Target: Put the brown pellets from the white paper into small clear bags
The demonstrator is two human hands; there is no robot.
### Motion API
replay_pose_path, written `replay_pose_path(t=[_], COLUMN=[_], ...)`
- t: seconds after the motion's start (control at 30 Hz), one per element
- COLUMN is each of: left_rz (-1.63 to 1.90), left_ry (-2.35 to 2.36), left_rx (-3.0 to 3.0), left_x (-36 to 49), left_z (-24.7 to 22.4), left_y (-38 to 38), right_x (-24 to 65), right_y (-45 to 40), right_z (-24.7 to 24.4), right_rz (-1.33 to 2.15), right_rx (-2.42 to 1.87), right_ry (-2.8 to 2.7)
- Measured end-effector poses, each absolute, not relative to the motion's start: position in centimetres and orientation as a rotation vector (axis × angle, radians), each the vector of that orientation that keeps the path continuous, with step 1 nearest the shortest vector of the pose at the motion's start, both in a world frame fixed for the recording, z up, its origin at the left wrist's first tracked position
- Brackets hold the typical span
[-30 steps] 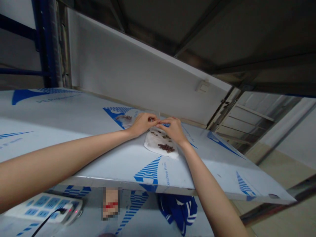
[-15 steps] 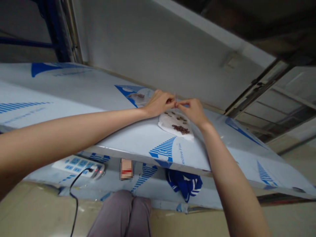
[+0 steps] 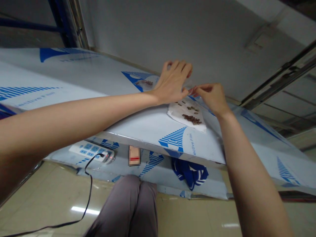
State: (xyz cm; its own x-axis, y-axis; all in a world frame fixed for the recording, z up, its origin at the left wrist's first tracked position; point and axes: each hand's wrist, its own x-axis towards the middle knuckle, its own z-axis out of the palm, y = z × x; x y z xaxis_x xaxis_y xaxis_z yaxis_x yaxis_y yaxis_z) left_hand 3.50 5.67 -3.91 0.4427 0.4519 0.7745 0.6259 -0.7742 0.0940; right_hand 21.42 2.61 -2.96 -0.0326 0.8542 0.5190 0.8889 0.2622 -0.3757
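Right hand (image 3: 211, 98) narrowly pinched something too fine to identify above brown beads (image 3: 192, 119) on paper (image 3: 178, 113), left hand (image 3: 172, 82) spread wide, the work calling for steady fingertips.

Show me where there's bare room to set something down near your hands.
Bare film-covered sheet lies between the left forearm and the paper of brown pieces. It's crowded above that paper, where the left hand and right hand meet.

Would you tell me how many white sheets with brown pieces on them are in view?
2. One white sheet lies on the film-covered panel beside the right hand; the second white sheet lies past the left hand, on a blue triangle print. More may hide behind the hands.
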Motion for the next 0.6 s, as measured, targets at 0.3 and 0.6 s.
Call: replay_pose_path(t=[0.3, 0.6], left_rz=[-1.08, -1.256], left_ry=[-0.684, -0.787], left_rx=[-2.6, -2.533], left_x=[3.7, 3.7], left_z=[-5.0, -5.3], left_y=[6.6, 6.8], right_x=[21.2, 21.2], right_y=[2.7, 3.0], right_z=[-3.2, -3.0], right_rz=[0.124, 0.108], right_rx=[-1.454, -1.495], right_ry=[-1.816, -1.809])
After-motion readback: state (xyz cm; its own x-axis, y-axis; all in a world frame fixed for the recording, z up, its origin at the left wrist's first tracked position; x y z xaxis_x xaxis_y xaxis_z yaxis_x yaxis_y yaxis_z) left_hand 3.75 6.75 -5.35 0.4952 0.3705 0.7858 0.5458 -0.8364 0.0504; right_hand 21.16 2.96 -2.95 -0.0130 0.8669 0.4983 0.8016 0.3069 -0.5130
